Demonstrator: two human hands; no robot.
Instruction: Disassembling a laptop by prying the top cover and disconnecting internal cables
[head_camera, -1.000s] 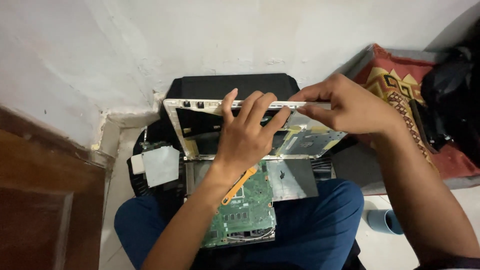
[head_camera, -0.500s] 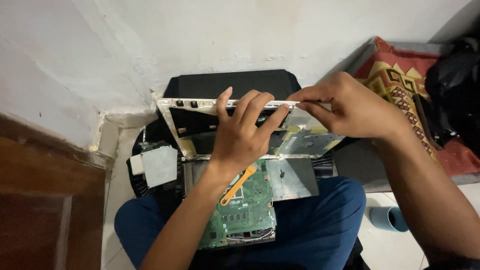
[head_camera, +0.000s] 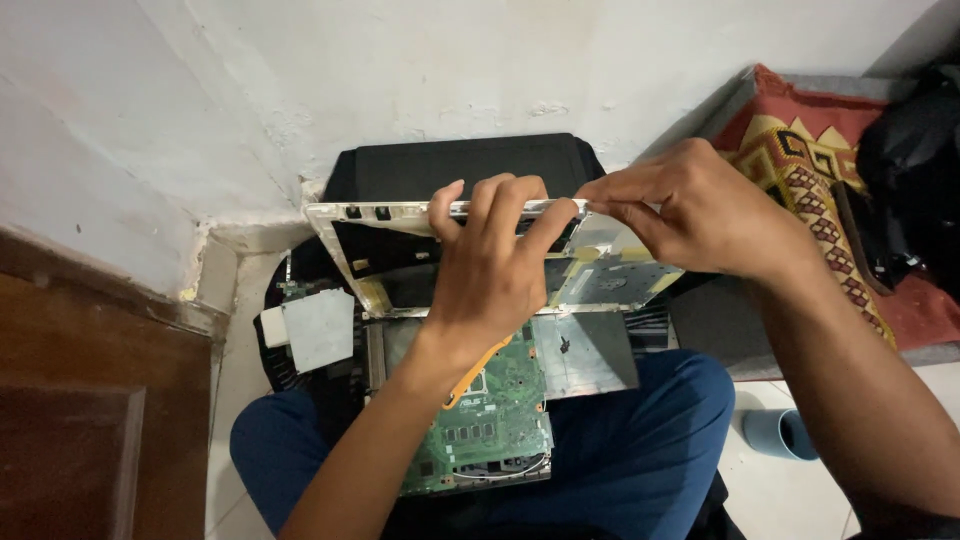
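Left hand (head_camera: 490, 270) grips the white laptop case panel (head_camera: 400, 225) upright over the motherboard (head_camera: 495, 420), steadying it while right hand (head_camera: 690, 210) pinches its top edge.

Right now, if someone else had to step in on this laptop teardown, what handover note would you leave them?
Left hand: fingers curled over the top edge of the pale laptop cover panel, holding it raised.
Right hand: fingertips pinching the same edge further right.
Green circuit board lies exposed in the lap, with an orange strip across it. A black flat piece leans by the wall behind; a small white plate sits left.
Done: panel lifted clear of the board along its top edge.
Left: panel not yet set aside; lower edge hidden, so attachment unclear.
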